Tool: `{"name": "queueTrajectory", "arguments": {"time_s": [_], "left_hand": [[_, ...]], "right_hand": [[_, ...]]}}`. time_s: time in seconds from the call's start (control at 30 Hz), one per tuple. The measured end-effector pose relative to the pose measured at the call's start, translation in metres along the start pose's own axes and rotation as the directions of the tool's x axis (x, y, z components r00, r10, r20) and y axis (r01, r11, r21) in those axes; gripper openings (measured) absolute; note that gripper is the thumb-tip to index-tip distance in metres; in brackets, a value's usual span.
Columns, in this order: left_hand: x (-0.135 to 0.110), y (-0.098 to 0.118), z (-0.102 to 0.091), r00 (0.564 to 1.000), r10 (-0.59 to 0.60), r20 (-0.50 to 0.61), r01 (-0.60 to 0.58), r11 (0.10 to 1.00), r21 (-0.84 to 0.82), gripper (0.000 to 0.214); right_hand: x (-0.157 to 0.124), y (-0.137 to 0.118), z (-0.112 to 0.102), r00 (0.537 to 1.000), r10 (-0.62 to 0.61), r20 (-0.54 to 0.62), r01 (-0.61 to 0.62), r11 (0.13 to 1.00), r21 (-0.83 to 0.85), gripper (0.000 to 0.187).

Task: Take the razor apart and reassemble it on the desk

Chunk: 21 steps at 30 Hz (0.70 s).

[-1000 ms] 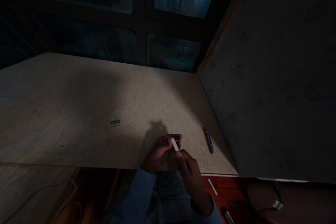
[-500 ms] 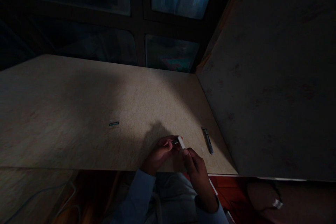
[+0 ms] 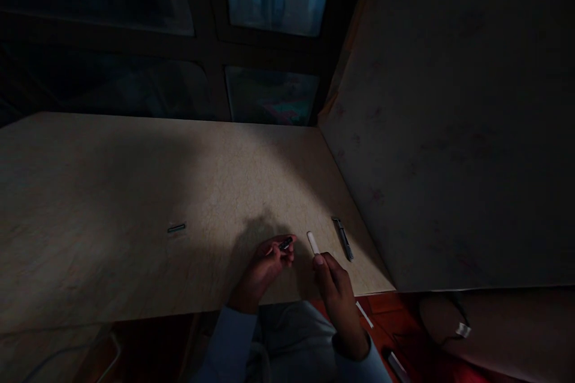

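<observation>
My left hand (image 3: 263, 266) is closed on a small dark stick-like piece (image 3: 286, 244), its tip pointing right. My right hand (image 3: 331, 278) pinches a short white tube (image 3: 313, 243), held upright a little to the right of the dark piece. The two pieces are apart, with a small gap between them. Both hands hover over the near edge of a pale tabletop (image 3: 135, 191).
A dark flat tool (image 3: 343, 239) lies on the tabletop right of my hands. A small dark bar (image 3: 176, 228) lies further left. A tall pale panel (image 3: 449, 131) stands along the right side. Dark windows are behind. A white strip (image 3: 363, 314) lies on the red floor.
The white tube and the dark piece, held together before, have come apart: my right hand moved the tube to the right. The view shifted left.
</observation>
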State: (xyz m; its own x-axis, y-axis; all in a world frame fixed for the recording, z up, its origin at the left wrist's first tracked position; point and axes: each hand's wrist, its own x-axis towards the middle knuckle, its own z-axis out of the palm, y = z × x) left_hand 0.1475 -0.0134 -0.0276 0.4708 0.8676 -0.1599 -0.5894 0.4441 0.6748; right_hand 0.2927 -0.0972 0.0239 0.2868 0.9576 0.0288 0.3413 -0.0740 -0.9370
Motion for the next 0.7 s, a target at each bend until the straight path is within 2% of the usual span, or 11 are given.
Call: {"name": "queueTrajectory", "arguments": {"time_s": [0.07, 0.17, 0.23, 0.3, 0.37, 0.47, 0.53, 0.6, 0.7], "left_hand": [[0.000, 0.002, 0.002, 1.000, 0.025, -0.012, -0.025, 0.999, 0.035, 0.043], [-0.002, 0.006, 0.011, 0.997, 0.055, -0.057, -0.043, 0.980, 0.195, 0.047], [-0.001, 0.007, 0.021, 0.993, 0.067, -0.094, -0.030, 0.937, 0.347, 0.048], [0.003, 0.008, 0.031, 0.989, 0.100, -0.108, -0.029, 0.854, 0.520, 0.047], [0.010, 0.007, 0.042, 0.982, 0.180, -0.062, -0.085, 0.703, 0.706, 0.042], [0.024, 0.007, 0.060, 0.952, 0.293, 0.085, -0.200, 0.391, 0.898, 0.035], [0.035, 0.010, 0.075, 0.934, 0.316, 0.166, -0.246, 0.230, 0.942, 0.035], [0.049, 0.014, 0.090, 0.919, 0.318, 0.234, -0.281, 0.111, 0.953, 0.032], [0.071, 0.017, 0.114, 0.899, 0.289, 0.328, -0.318, -0.081, 0.944, 0.032]], "right_hand": [[0.001, 0.005, -0.004, 1.000, 0.025, 0.001, -0.025, 0.999, 0.030, 0.045], [0.002, 0.013, -0.010, 0.996, 0.082, -0.021, -0.080, 0.995, 0.066, 0.045], [0.002, 0.018, -0.013, 0.992, 0.118, -0.035, -0.115, 0.990, 0.081, 0.045], [0.002, 0.022, -0.016, 0.988, 0.152, -0.035, -0.147, 0.983, 0.106, 0.045], [0.003, 0.026, -0.020, 0.984, 0.173, -0.044, -0.166, 0.976, 0.140, 0.045], [0.005, 0.034, -0.026, 0.978, 0.186, -0.092, -0.169, 0.971, 0.171, 0.046], [0.007, 0.038, -0.030, 0.969, 0.207, -0.135, -0.181, 0.966, 0.183, 0.046], [0.006, 0.041, -0.034, 0.956, 0.240, -0.171, -0.201, 0.955, 0.218, 0.047], [0.002, 0.042, -0.039, 0.928, 0.303, -0.216, -0.211, 0.908, 0.363, 0.049]]}}
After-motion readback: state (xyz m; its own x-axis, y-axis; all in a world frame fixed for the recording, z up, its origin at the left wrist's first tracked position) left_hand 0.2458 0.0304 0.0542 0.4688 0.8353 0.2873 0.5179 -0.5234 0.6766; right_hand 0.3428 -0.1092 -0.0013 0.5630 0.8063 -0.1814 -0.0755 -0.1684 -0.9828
